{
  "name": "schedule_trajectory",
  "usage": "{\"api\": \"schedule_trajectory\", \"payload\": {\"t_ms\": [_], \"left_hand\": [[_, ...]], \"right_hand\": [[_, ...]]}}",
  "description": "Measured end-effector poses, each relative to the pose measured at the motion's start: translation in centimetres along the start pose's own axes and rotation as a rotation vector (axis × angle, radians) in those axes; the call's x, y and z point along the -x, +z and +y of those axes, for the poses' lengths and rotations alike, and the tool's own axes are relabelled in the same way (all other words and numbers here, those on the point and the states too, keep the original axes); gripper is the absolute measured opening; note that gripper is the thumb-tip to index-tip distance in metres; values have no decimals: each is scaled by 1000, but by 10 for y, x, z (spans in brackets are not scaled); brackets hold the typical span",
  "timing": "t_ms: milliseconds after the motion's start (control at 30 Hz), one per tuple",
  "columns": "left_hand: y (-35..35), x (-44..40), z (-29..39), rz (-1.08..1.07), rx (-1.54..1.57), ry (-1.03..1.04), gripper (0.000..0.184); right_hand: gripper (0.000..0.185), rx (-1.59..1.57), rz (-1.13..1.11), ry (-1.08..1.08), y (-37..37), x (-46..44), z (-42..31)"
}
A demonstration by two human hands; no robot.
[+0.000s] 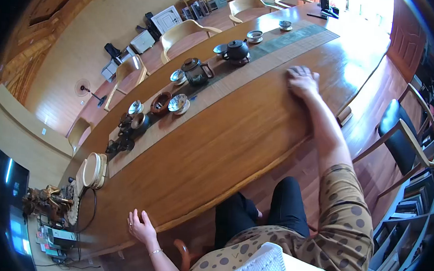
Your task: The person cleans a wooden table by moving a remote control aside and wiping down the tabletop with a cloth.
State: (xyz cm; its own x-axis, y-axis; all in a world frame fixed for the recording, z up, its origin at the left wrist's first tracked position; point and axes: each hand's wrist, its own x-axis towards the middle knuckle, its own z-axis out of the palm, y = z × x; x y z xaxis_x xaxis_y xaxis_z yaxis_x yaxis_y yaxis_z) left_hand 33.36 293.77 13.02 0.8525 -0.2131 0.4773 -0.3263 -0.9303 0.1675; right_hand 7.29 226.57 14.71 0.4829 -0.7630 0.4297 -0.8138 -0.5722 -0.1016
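My right hand (303,82) lies palm down on the wooden table (227,136), its fingers stretched out and slightly blurred. It is beside the long table runner (320,41). At the near left edge, my left hand (142,227) rests on the tabletop with fingers apart and nothing in them. On the runner are a dark teapot (237,51), a glass pot with a dark lid (195,72), a patterned bowl (179,104) and a round brown wooden dish (160,103). Several small cups on saucers, such as this cup (255,36), stand along it.
Small dark figures (126,130) and a round pale box (94,170) stand toward the left end, near a golden statue (49,198). Wooden chairs (183,34) line the far side. A dark-seated chair (398,129) and bookshelves (411,212) are at right.
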Motion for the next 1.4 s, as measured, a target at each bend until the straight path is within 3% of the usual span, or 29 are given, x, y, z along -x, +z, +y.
{"api": "schedule_trajectory", "payload": {"t_ms": [133,233,267,300,400,433,467,500,567,600,767,800,900,967,1067,1100,1133,1167,1233,1300,1400], "left_hand": [[0,-1,8,-22,-50,-36,45],[-5,-1,14,-51,-58,-50,44],[-8,-1,17,-51,-63,-54,43],[-7,-2,15,-11,-78,-3,44],[-5,-3,15,-19,-99,-8,44],[-5,-2,14,-15,-94,-3,45],[-7,-1,14,-9,-92,1,45],[-7,-1,12,-13,-75,5,46],[-6,-1,10,-17,-42,15,46],[-5,-2,7,-15,-42,22,47],[-7,-1,5,-29,-35,45,47],[-4,-2,3,-26,-26,48,48],[0,-3,-1,-35,-24,47,48],[-5,-2,3,-55,-49,25,49],[-4,-1,3,-65,-74,17,49],[-4,-1,4,-68,-79,4,49],[-4,-2,6,-72,-85,-7,49],[-4,-2,7,-78,-89,-16,50],[-2,-4,5,-85,-94,-14,49],[0,-4,5,-75,-97,-17,49],[-5,-2,8,-58,-112,-1,47]], "right_hand": [[48,41,-91,391,4,13,109],[52,163,-229,472,9,13,105],[51,239,-100,283,28,18,103],[46,129,-78,200,-19,27,53],[28,-142,5,-46,-49,47,-85],[27,-228,-171,-167,-70,55,-134],[33,-266,-276,-276,-57,61,-179],[42,-415,-19,-450,-31,94,-218],[48,-515,-305,-752,-68,136,-295],[47,-580,-137,-885,-58,166,-327],[50,-643,-272,-1162,-79,266,-384],[44,-718,-197,-1174,-74,271,-375],[39,-716,-76,-1082,-70,244,-301],[37,-583,-1,-843,-73,203,-229],[27,-290,-71,-357,-83,128,-104],[28,-94,18,-211,-73,113,-56],[29,-131,-58,-53,-84,100,-13],[33,4,53,96,-51,95,40],[42,-25,89,404,-40,91,98],[55,-4,277,493,-8,84,127],[74,-529,620,774,13,93,110]]}}
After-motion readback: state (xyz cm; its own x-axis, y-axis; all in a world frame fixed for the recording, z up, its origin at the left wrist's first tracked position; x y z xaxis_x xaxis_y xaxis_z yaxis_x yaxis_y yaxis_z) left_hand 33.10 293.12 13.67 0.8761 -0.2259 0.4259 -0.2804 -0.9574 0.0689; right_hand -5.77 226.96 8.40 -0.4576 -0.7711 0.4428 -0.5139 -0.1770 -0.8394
